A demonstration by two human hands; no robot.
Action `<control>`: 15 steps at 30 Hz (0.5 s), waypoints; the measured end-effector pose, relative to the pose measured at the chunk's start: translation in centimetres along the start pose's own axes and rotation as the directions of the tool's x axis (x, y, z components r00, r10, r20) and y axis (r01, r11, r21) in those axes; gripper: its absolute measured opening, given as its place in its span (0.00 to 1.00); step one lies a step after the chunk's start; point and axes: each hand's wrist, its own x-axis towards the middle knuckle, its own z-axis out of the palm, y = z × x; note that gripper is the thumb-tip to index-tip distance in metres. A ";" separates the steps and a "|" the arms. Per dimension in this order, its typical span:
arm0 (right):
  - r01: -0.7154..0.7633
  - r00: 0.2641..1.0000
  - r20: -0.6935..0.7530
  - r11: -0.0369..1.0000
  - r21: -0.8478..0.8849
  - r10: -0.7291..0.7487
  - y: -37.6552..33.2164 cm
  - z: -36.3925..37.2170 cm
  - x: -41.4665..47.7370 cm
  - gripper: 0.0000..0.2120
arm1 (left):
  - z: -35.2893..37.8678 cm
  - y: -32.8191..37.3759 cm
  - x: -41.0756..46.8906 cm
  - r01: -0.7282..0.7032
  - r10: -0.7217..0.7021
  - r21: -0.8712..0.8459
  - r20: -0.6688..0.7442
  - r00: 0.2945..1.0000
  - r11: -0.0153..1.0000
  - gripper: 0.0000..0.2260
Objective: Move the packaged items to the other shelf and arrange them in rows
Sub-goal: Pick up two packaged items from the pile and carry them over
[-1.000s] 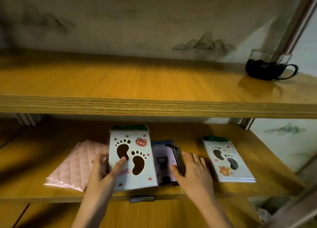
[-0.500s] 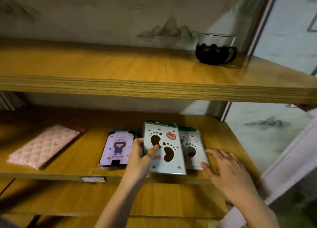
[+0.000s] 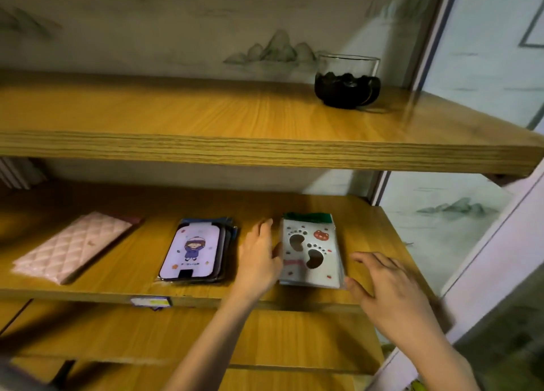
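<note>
On the middle shelf (image 3: 379,237) lie three lots of packaged items. A stack of white footprint packs (image 3: 310,252) with a green top sits at the right. A stack of purple cartoon-figure packs (image 3: 192,250) lies in the middle, and a pink quilted pack (image 3: 70,244) at the left. My left hand (image 3: 259,258) rests flat against the left edge of the footprint stack, fingers apart. My right hand (image 3: 388,290) hovers spread by the stack's right front corner, holding nothing.
The upper shelf (image 3: 206,119) carries a glass cup (image 3: 347,81) with dark contents at its right end. A lower shelf (image 3: 294,334) shows under my arms. A small label (image 3: 150,301) sticks to the middle shelf's front edge. A pale frame rises at the right.
My left hand has laid its footprint pack on top of the other one at the right and let go. My right hand has shifted beside the stack's right corner. The view swung right.
</note>
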 end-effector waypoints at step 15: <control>0.579 0.791 0.144 0.803 0.141 -0.595 -18.5 6.3 3.1 0.21 | -17.7 -12.8 -14.2 0.346 -0.116 0.549 -0.410 0.905 0.761 0.18</control>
